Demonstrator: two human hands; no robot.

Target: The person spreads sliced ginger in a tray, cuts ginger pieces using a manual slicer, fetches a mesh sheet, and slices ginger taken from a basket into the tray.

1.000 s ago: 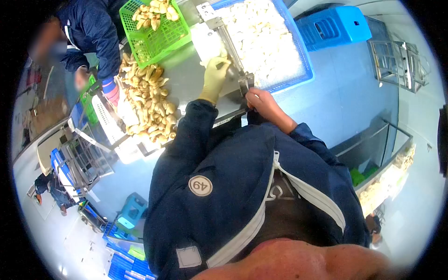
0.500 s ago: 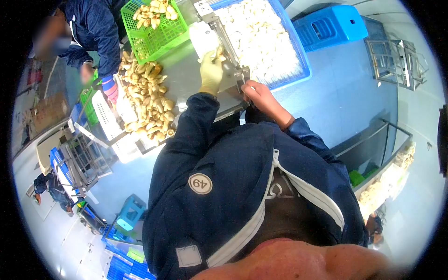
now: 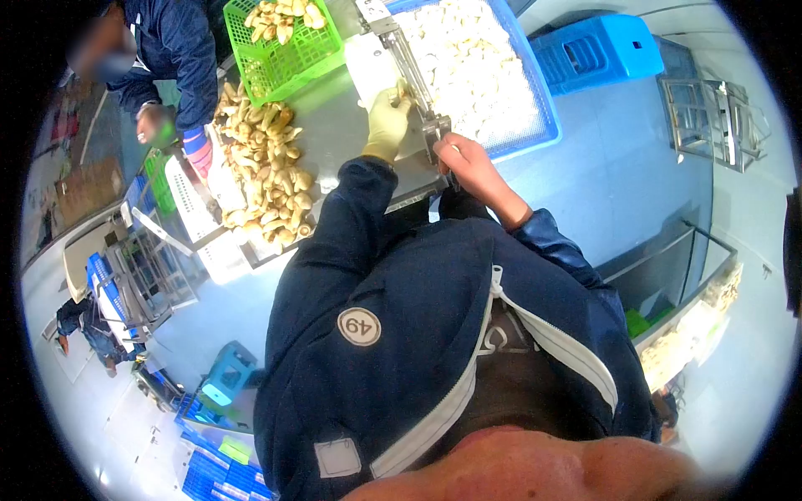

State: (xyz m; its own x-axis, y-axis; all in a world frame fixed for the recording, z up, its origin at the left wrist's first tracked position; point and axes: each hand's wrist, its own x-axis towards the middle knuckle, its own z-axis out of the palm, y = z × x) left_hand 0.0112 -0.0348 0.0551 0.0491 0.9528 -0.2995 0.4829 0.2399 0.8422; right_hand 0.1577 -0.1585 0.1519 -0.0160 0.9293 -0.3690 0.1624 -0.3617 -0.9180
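My left hand [image 3: 388,127], in a pale yellow glove, is closed at the near end of a white board [image 3: 368,63]. Its fingertips pinch a small brownish mushroom [image 3: 402,86], mostly hidden by the glove. Alongside the board runs a long metal slicer [image 3: 408,63]. My bare right hand [image 3: 464,163] is wrapped round the handle at the slicer's near end; the fingers cover most of that handle. Right of the slicer, a blue basket [image 3: 547,117] holds many white cut pieces [image 3: 468,67].
Whole mushrooms [image 3: 267,175] lie heaped on the metal table [image 3: 322,125] to the left. Beyond them is a green basket [image 3: 313,71] with more mushrooms. A co-worker's gloved hand [image 3: 199,154] is beside the heap. A blue plastic stool [image 3: 593,54] stands at the right.
The slicer, baskets and both my hands appear slightly shifted in view. My left fingers have closed in nearer the slicer, and less of the mushroom shows. My right hand stays on the handle.
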